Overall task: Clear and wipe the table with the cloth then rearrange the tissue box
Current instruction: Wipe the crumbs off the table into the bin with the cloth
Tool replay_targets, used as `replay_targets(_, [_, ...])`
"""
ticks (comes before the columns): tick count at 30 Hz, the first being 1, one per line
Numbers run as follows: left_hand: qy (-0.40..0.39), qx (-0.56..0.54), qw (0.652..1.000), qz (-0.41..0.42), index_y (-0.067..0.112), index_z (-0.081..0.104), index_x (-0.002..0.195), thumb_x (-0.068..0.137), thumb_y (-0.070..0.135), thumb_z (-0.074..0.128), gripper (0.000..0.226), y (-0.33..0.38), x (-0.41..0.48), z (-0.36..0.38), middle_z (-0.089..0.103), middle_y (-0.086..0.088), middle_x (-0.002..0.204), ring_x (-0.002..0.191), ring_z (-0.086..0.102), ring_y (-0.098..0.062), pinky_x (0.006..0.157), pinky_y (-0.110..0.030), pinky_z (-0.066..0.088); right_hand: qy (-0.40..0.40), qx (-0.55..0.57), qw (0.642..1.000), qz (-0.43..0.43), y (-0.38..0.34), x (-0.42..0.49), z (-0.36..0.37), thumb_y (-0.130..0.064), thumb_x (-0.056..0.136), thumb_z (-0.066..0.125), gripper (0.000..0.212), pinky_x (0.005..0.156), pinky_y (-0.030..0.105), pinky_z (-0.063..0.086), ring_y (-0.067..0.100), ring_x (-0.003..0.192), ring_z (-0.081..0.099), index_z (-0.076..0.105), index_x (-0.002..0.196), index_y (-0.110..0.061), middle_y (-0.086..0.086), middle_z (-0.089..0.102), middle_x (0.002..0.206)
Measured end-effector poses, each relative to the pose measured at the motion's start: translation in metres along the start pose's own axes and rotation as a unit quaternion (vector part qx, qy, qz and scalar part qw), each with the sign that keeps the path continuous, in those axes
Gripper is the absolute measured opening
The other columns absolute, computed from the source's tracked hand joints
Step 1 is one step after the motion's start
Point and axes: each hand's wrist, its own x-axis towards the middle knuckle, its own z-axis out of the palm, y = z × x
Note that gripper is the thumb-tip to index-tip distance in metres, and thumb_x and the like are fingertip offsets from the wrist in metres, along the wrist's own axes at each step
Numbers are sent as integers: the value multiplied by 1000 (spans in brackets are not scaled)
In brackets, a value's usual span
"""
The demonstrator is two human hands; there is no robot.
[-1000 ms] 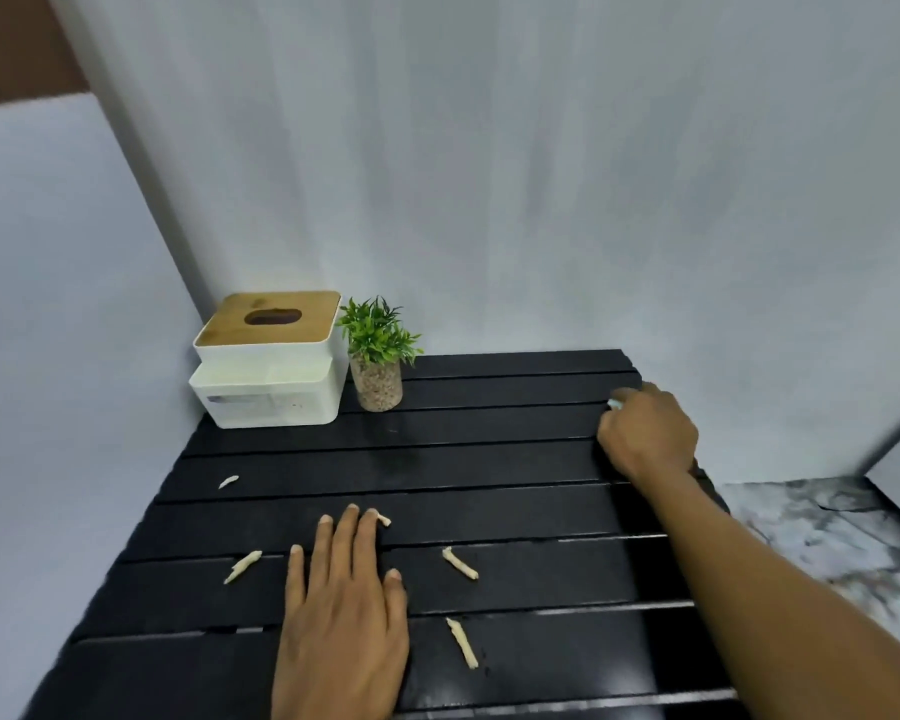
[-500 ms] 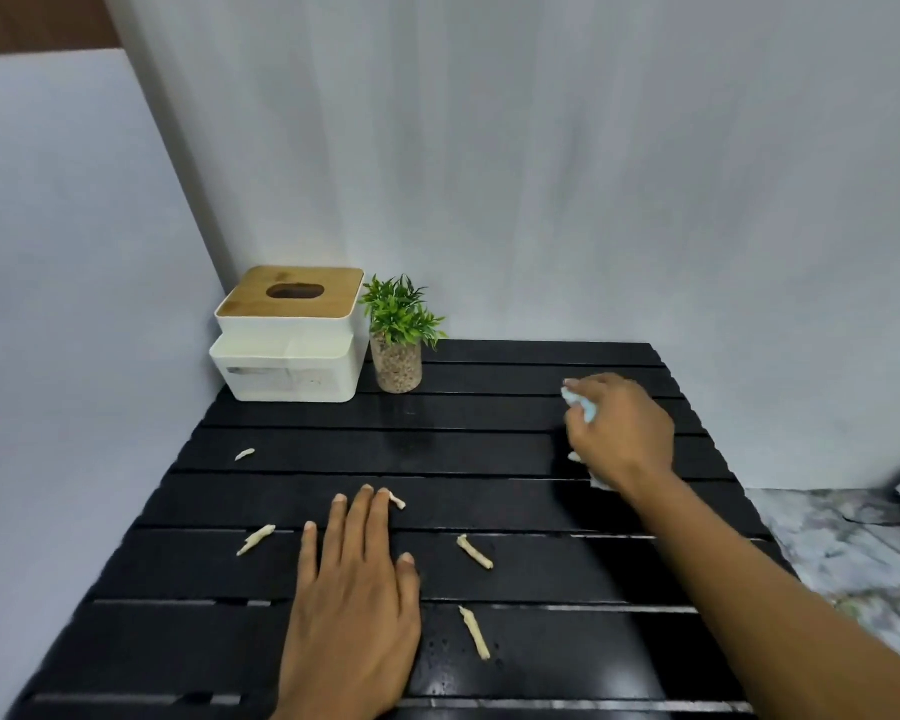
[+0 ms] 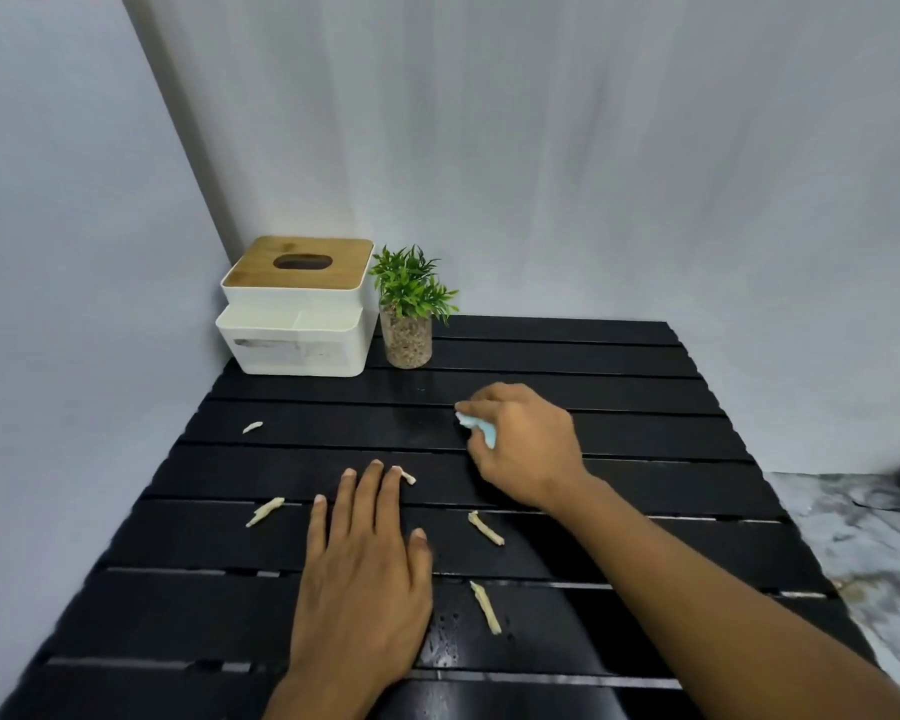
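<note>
Two hands on the black slatted table (image 3: 619,371), one gripping a cloth (image 3: 481,429).
Extended from 4 o'clock, the right hand (image 3: 528,444) curls its fingers round the pale blue cloth near the table's middle. The left hand (image 3: 365,569) lies flat at 6 o'clock, fingers straight and together. The wooden-lidded tissue box (image 3: 297,317), contents hidden, stands at 10 o'clock, a potted plant (image 3: 409,309) just beside it at its 3 o'clock. Pale scraps (image 3: 486,528) lie scattered round the left hand.
</note>
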Motion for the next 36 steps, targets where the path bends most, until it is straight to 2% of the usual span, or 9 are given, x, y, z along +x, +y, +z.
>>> replay_targets(2, [-2,-3,1000,2,24,9,152,86,47,0,70,0,-1,0,8,5,161,148,-2,-14,120,-37,-4,22,-35,999,30,28,-3,-13,-32,77,51,37,78,32,50,15,108,56,68,110,-34,-14,65,113])
replay_targets(6, [1,-1,1000,4,22,16,151,89,47,9,67,-1,3,-1,19,1,159,147,11,-18,121,-41,5,95,-78,947,298,120,4,-52,-26,79,50,35,79,35,45,30,109,56,70,108,-27,3,64,118])
replay_targets(8, [3,4,1000,14,22,14,151,91,46,19,65,-5,12,-2,20,0,158,146,15,-18,121,-41,8,110,-78,928,347,119,12,-53,-24,77,49,33,75,35,42,35,103,56,71,102,-23,8,64,113])
replay_targets(15, [4,-7,1000,23,21,6,152,92,45,20,66,-11,32,5,9,0,162,148,2,-17,121,-39,0,13,3,1000,-16,1,-18,-5,-36,76,45,40,71,29,48,7,103,55,68,109,-35,-20,63,108])
replay_targets(17, [8,-6,1000,24,22,7,152,88,50,16,71,-13,33,6,10,0,161,148,3,-18,121,-39,0,50,-21,998,11,33,-3,-20,-35,78,49,39,77,31,49,11,107,56,68,111,-34,-17,64,112])
replay_targets(22, [-2,-6,999,46,25,1,152,85,59,14,76,-14,50,8,5,-2,162,149,-1,-18,121,-43,-3,89,-65,936,335,139,44,-51,-26,80,49,32,78,37,45,34,107,56,69,105,-23,9,65,115])
replay_targets(28, [4,2,999,49,24,3,152,84,59,13,78,-14,57,12,8,-4,161,148,1,-18,121,-43,-3,38,-35,992,111,29,68,14,-32,78,53,38,82,36,48,21,111,54,67,113,-31,-5,63,115])
replay_targets(33, [0,-3,999,45,21,5,152,81,61,10,82,-13,55,9,7,-3,162,148,-1,-17,121,-42,-2,-60,23,994,-92,-4,33,7,-37,76,49,44,83,32,49,11,113,53,64,118,-34,-14,63,118])
replay_targets(36, [3,-5,999,46,22,4,152,81,62,9,82,-13,55,10,5,-2,162,148,-2,-17,121,-42,-3,1,-16,999,28,54,45,-24,-32,76,50,37,82,32,51,15,102,61,69,107,-32,-13,66,114])
